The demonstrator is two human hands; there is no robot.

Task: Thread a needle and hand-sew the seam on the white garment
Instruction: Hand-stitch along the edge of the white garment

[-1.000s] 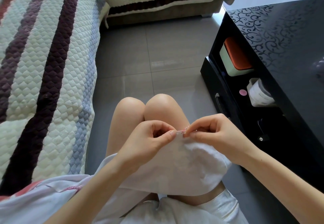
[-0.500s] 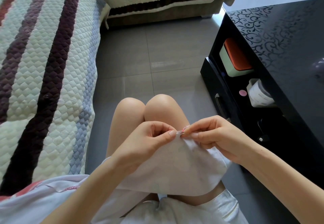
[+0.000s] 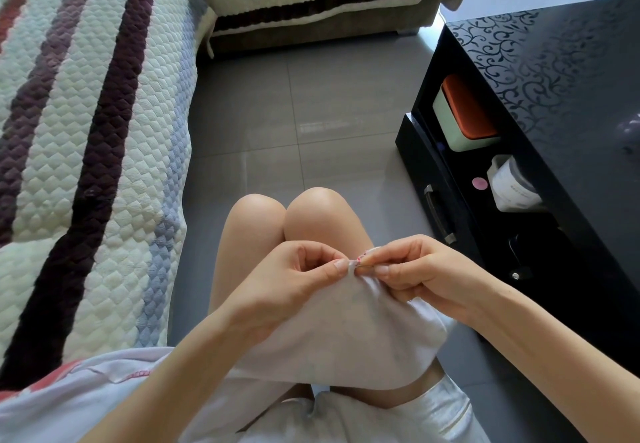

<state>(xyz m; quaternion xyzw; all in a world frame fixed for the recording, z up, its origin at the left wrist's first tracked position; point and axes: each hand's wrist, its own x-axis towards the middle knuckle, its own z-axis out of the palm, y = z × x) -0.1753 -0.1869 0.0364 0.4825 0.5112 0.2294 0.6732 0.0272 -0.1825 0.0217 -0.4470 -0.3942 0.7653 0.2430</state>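
White garment (image 3: 346,331): likely light, limp; seam edge pinched in left hand (image 3: 294,283). Needle (image 3: 366,264): fine, probably slippery; pinched by right hand (image 3: 426,276), just beside that pinch.

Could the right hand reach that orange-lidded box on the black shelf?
Probably yes: the shelf is open on this side and nothing blocks the box. But the right hand pinches the needle, so it must let go first.

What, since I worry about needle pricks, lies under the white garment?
The white garment drapes over the person's bare legs, whose knees show beyond it. The thighs directly beneath are covered.
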